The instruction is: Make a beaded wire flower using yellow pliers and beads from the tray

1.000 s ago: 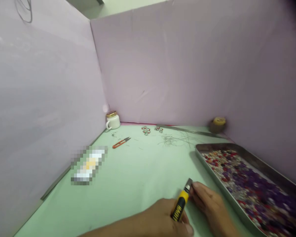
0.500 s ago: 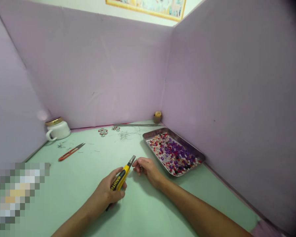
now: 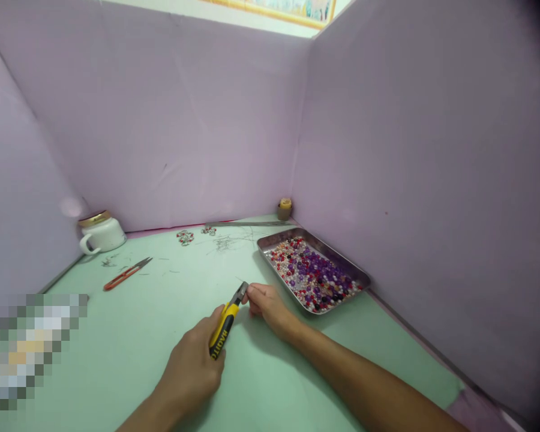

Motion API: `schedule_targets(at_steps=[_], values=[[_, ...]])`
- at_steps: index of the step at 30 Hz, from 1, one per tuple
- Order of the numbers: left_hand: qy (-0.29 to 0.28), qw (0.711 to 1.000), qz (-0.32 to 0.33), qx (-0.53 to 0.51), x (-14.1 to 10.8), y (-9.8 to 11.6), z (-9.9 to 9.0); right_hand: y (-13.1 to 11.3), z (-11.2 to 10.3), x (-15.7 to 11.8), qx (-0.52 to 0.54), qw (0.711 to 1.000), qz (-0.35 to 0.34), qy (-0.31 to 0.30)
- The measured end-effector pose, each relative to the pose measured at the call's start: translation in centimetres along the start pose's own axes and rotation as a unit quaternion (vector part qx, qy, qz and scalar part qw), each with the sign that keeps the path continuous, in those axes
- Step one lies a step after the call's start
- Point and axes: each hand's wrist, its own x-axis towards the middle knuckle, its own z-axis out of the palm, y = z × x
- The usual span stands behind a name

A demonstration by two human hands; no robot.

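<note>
My left hand is wrapped round the yellow and black handles of a pair of pliers. The pliers point away from me and to the right, their metal jaws at the fingertips of my right hand. That hand is closed in a pinch. A thin wire sticks out to the left just past the jaws; most of it is hidden by the fingers and jaws. To the right of my right hand lies a metal tray holding many red, purple, white and black beads.
Orange-handled thread snips lie at the left, near wire scraps and a white mug. Farther back are beaded wire pieces, loose wires and a small brown pot. Purple panels surround the green table.
My left hand has rolled the pliers over and brought their jaws up against the right fingertips. A thin wire end now shows beyond the jaws. The view has shifted slightly.
</note>
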Motion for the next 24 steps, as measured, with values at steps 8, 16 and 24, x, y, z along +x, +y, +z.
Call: schedule_targets(at_steps=[8, 16, 24], values=[[0.023, 0.994, -0.011, 0.108, -0.3, -0.4, -0.1, 0.4, 0.0, 0.0, -0.055, 0.998, -0.011, -0.002], [-0.186, 0.93, -0.078, -0.308, 0.3, -1.0, -0.9, -1.3, -0.1, -0.6, -0.001, 0.997, -0.046, -0.061], [-0.084, 0.985, -0.017, -0.146, -0.1, 0.4, -1.4, -0.7, -0.1, -0.4, -0.056, 0.998, -0.018, -0.029]])
